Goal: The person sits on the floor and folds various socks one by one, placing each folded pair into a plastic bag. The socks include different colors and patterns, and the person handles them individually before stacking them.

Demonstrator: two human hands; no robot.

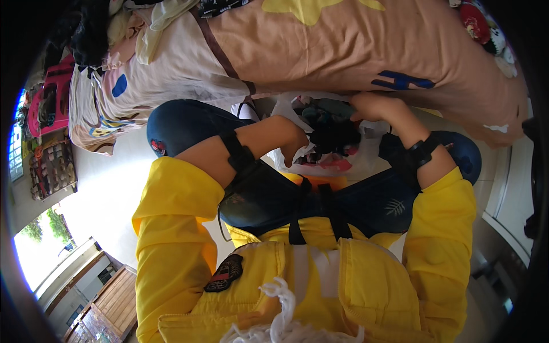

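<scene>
Between my knees stands a translucent white plastic bag (357, 166), its mouth spread wide. Dark, grey-green and pinkish-red cloth pieces (331, 134) lie bunched inside; their exact kind is hard to make out. My left hand (289, 139) is at the bag's left rim, fingers curled down and closed on the plastic. On the far right side of the opening, my right hand (372, 107) has its fingers bent closed against the rim, the tips partly hidden. Both wrists wear black straps.
A bed with a tan patterned sheet (343, 51) rises just beyond the bag. Clothes (160, 28) are heaped on its far left. A pink plastic item (51, 97) and a rack (52, 168) stand at left. My knees in dark jeans (189, 126) flank the bag.
</scene>
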